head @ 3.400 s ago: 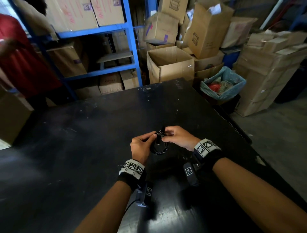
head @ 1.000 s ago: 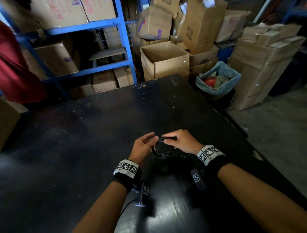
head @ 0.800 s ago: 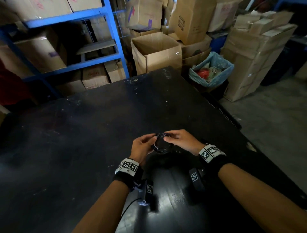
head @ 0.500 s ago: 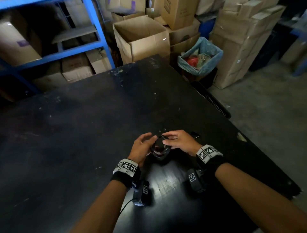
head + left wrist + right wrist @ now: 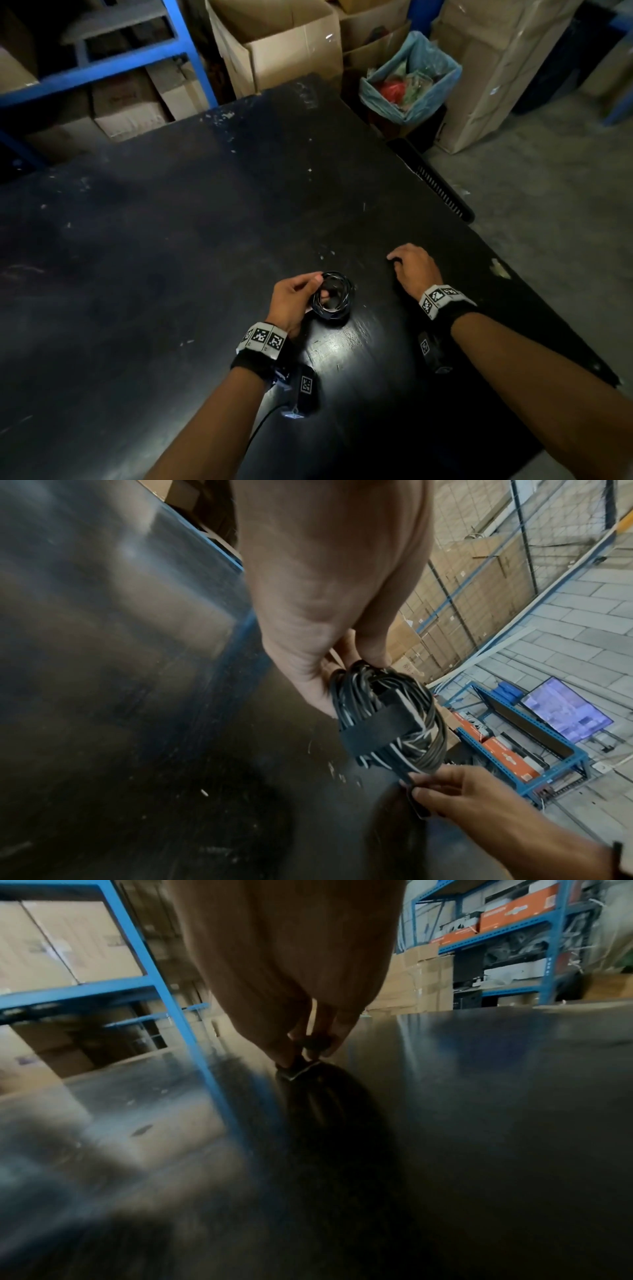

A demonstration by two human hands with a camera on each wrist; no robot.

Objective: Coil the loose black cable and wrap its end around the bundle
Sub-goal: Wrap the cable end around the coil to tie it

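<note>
The black cable (image 5: pixel 334 298) is wound into a small round coil just above the black table (image 5: pixel 171 274). My left hand (image 5: pixel 323 289) grips its left side, thumb on top and fingers through the loop. In the left wrist view a flat black strap (image 5: pixel 373 733) is wrapped across the coil (image 5: pixel 390 696). My right hand (image 5: pixel 394 262) is off to the right of the coil, low over the table, fingers curled. In both wrist views it pinches a flat black strap end (image 5: pixel 298 1069) between thumb and fingers (image 5: pixel 424 791). Whether that end still joins the coil is unclear.
The table's right edge (image 5: pixel 445 195) runs close to my right hand, with concrete floor beyond. A blue-lined bin of rubbish (image 5: pixel 411 75), open cardboard boxes (image 5: pixel 281 44) and blue shelving (image 5: pixel 102 68) stand behind the table's far edge.
My right hand has come off the coil and moved right, pinching the strap end. The left hand keeps hold of the coil. The head view has tilted down.
</note>
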